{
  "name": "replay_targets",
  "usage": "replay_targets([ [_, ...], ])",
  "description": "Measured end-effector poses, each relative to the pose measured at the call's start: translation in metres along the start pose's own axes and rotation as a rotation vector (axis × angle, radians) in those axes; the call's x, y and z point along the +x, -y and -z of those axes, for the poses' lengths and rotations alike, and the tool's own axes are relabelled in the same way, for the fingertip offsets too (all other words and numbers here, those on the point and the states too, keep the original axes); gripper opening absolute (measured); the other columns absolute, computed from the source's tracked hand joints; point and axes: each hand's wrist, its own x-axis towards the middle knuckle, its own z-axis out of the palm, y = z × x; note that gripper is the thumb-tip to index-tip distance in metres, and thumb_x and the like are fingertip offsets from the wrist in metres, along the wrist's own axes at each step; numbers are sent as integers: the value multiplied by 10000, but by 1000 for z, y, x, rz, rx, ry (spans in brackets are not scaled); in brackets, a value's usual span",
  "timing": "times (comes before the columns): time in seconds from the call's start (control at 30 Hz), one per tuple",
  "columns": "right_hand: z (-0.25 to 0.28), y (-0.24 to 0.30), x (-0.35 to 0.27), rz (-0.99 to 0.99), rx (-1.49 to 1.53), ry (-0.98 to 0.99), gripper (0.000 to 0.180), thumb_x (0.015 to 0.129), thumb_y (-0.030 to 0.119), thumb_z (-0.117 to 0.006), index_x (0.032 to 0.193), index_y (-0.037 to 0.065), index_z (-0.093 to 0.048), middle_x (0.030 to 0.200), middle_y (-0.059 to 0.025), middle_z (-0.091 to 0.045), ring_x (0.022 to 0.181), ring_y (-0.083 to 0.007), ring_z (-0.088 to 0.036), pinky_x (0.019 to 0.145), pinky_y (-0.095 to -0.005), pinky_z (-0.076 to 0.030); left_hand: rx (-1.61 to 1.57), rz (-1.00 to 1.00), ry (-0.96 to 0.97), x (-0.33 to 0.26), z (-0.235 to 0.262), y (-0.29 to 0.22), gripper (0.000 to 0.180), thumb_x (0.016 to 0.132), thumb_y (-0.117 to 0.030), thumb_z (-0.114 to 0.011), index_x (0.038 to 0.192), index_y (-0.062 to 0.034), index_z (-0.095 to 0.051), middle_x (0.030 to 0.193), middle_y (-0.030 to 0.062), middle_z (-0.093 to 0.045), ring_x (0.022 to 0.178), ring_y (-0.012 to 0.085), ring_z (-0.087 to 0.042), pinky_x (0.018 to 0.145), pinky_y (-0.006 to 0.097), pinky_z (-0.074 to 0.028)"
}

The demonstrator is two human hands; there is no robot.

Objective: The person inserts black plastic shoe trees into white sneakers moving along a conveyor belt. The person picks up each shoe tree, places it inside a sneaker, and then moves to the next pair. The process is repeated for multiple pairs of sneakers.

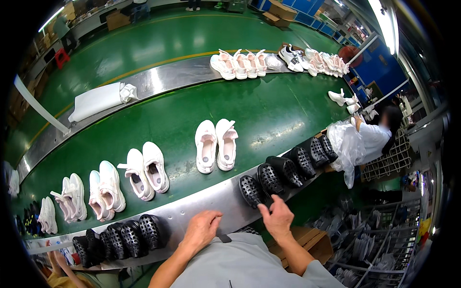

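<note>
Over the metal ledge (192,214), my left hand (202,226) is loosely curled and holds nothing; a small gap shows between thumb and forefinger. My right hand (278,217) has thumb and forefinger apart, close to the near end of a black perforated, shoe-shaped piece (250,191). Whether the fingertips touch it I cannot tell. Beside it stands a second black piece (270,179), with several more along the ledge to the right. Beyond the ledge, a pair of white shoes, a left shoe (206,146) and a right shoe (226,145), sits on the green belt (269,120).
More white shoes (146,170) line the belt at left. Further black perforated pieces (129,238) stand on the ledge's left part. Rightward, a co-worker (377,137) is beside clear plastic bags (345,144). A cardboard box (309,242) and wire rack (370,240) are lower right.
</note>
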Motion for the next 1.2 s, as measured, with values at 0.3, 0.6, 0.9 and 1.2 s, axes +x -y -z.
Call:
replay_targets([
  [0.3,12,-38,40,13,-190,-33,347,842,250,-789,1070,32,-643,898,-124,-626,817,-342,-662,668,-444,-537,-45,-39,-13,6,-18,-7,180,936,-73,-648,1082,2,-721,939,171,-715,787,286,-681,724,377,-540],
  [0.6,53,15,54,-75,451,-31,198,864,90,-784,1002,-10,-683,767,-40,-596,642,-144,-577,586,-288,-489,-864,220,85,49,-34,-17,695,884,-225,-801,1468,-62,-461,1346,144,-620,1196,213,-614,1046,398,-487],
  [0.9,26,65,73,51,512,296,261,943,173,-736,1050,-50,-649,795,-81,-623,688,-128,-571,652,-285,-497,-1380,183,22,91,-30,-3,765,846,-38,-818,1487,-81,-402,1202,59,-650,1106,158,-632,983,344,-519],
  [1.2,-5,53,72,-52,460,641,420,899,370,-771,878,-22,-623,737,-155,-651,681,-340,-656,644,-416,-524,-1190,459,169,83,-22,33,881,851,-154,-841,1551,-30,-320,1193,87,-648,1078,179,-638,930,339,-539],
])
